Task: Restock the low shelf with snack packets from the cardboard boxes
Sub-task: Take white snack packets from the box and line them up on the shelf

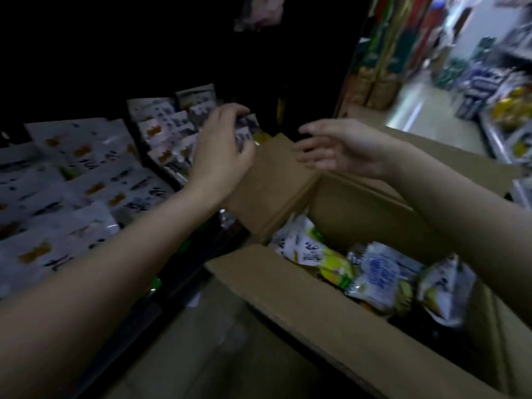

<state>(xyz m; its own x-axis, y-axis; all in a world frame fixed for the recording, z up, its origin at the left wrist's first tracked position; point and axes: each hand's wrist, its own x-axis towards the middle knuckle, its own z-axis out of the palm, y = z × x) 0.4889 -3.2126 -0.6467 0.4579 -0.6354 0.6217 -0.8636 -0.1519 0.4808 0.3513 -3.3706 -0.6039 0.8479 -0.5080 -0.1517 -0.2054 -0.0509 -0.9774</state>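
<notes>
Now the left hand pinches a packet at the shelf row, right hand loose and empty above the cardboard box, whose light, crinkly, probably slippery snack packets want gripping by sealed edges.

Blurred aisle floor — stacked goods beyond.
</notes>
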